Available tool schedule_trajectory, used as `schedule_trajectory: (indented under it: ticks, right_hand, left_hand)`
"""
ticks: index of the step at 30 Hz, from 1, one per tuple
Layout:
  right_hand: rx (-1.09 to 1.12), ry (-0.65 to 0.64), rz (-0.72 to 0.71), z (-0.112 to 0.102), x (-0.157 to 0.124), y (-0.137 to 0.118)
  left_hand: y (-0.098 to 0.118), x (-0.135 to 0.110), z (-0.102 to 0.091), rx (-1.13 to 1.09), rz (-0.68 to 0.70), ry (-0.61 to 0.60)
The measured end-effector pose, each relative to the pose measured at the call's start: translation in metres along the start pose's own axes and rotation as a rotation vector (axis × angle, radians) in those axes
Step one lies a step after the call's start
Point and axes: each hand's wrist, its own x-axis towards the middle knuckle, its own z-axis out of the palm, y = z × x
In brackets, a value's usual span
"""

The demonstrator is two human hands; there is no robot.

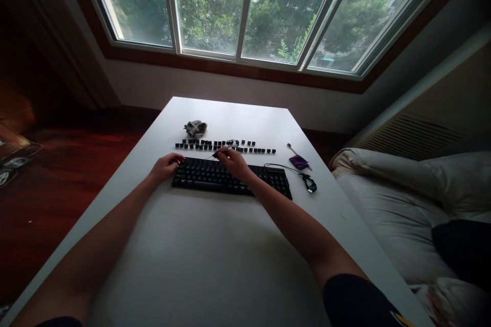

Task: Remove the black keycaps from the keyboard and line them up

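A black keyboard [207, 176] lies on the white table, its near rows full of keycaps. My left hand [166, 166] is closed at the keyboard's far left corner, fingertips against its edge. Over the far edge of the keyboard, my right hand [233, 162] pinches a small dark tool [215, 155] with thin wires sticking out to the left; it looks like a keycap puller. Just beyond, loose black keycaps [261, 150] stand in two rows. My right hand hides part of the keyboard's middle.
A crumpled grey cloth [196, 129] sits behind the keycaps. On the right are a coiled black cable [309, 183], a purple cloth [299, 162] and a thin brush-like stick [290, 148]. The white table [215, 250] stands between a window and a pale sofa [391, 204].
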Motion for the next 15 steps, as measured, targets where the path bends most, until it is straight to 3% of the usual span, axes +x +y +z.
schedule_trajectory:
  ticks: [2, 7, 15]
  right_hand:
    - [-0.04, -0.028, -0.052, 0.023, 0.011, -0.006]
    - [-0.093, -0.056, -0.009, 0.069, 0.032, -0.024]
    - [-0.328, -0.025, 0.026, 0.099, 0.062, -0.029]
  left_hand:
    - [0.0, 0.0, -0.004, -0.007, 0.014, -0.024]
    - [0.003, 0.001, -0.012, -0.052, 0.021, -0.098]
    - [-0.005, 0.005, -0.018, -0.135, 0.022, -0.156]
